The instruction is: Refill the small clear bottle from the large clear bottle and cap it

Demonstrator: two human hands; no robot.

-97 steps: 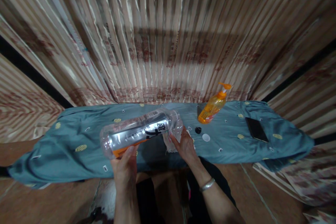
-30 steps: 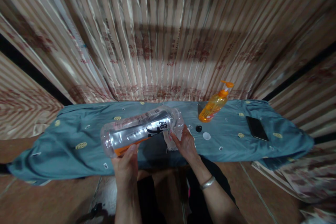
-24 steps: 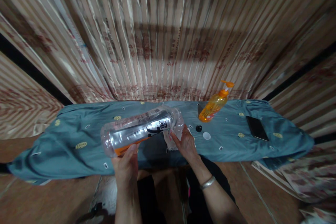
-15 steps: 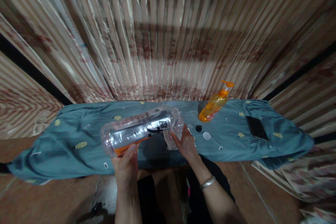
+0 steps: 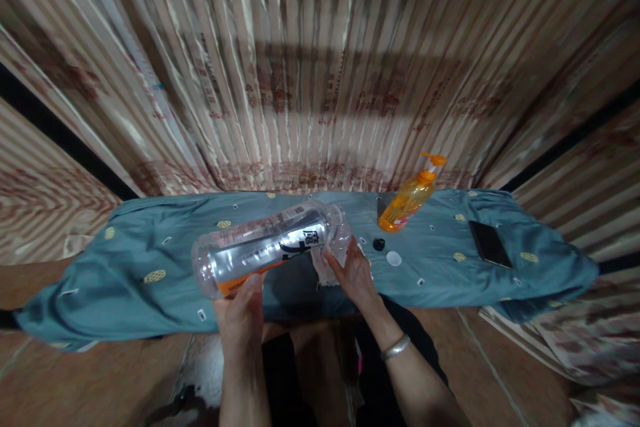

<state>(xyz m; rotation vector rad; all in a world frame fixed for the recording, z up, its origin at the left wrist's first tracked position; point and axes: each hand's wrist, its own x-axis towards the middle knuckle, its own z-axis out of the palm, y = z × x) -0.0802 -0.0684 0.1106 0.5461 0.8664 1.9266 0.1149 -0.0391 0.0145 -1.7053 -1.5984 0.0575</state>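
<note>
The clear bottle slanted over the worktop, between near edge and curtain, with room toward the left edge and a pump bottle rightward. The left hand's fingers held the clear bottle's base end from below; the right hand, forearm slanting inward, gripped the neck end.

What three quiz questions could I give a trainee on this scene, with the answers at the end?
1. True or false: the left hand holds the silver-labelled bottle upright.
2. Which wrist wears the metal bracelet?
3. Which lies farthest right on the blue-green cloth: (A) black cap, (B) white disc, (C) dark flat slab?

Key: 1. False, it is held lying over on its side. 2. The right. 3. C.
</note>
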